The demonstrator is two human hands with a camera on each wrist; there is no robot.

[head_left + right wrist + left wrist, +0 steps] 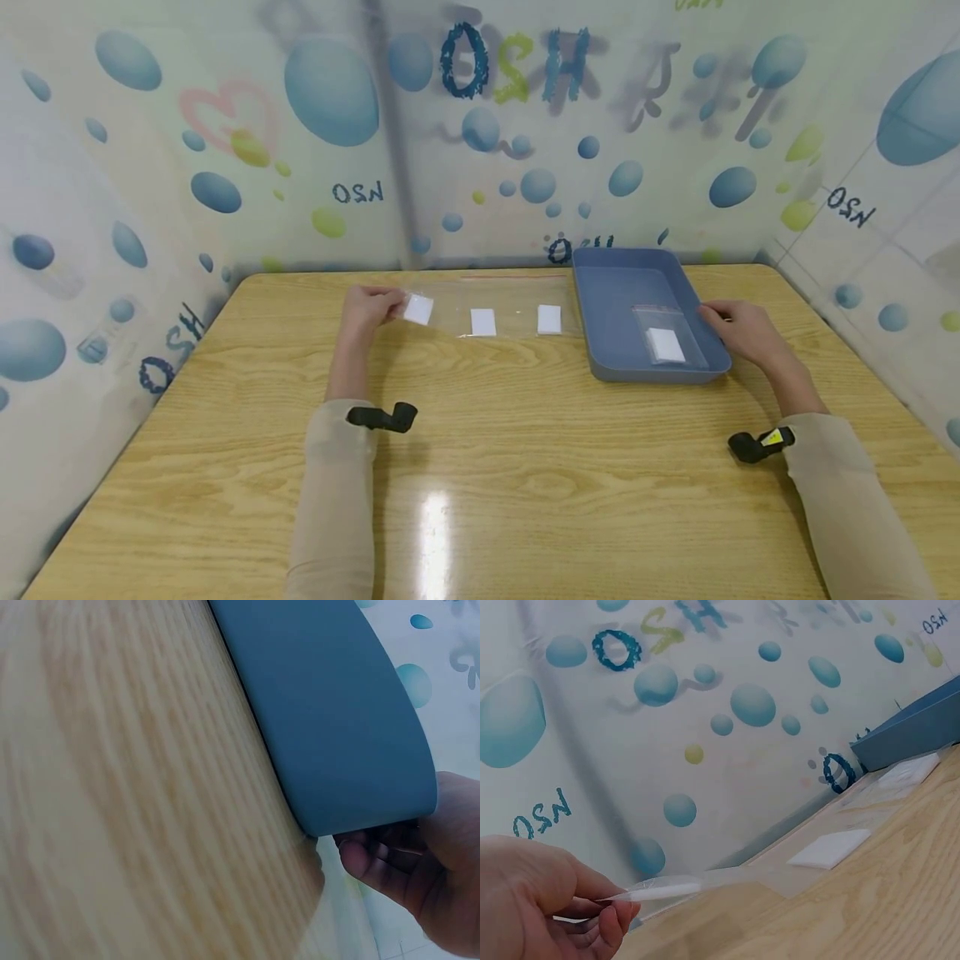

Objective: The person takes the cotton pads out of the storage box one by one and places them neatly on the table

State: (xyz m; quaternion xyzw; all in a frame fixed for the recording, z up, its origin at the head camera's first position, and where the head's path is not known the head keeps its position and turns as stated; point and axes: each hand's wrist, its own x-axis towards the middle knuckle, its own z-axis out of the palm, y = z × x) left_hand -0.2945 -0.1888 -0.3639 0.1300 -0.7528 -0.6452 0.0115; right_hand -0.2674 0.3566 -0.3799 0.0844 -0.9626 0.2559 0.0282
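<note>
My left hand (367, 307) pinches a small clear plastic bag with a white square (418, 309) inside. In the left wrist view, this bag (667, 889) is raised at a slant off the table. To its right lie two more clear bags, one with a white square (483, 322) and one with a thicker white square (549, 319). The blue-grey tray (611, 367) stands right of that row. My right hand (738, 329) holds the tray by its right wall, thumb at the rim; in the right wrist view the fingers (356, 859) curl beside the tray's outside.
Inside the tray lies another clear bag with a white stack (664, 345). The wooden table (540, 467) reaches back to a wall covering (450, 167) printed with blue and green dots. The tray and the bags sit near the table's back edge.
</note>
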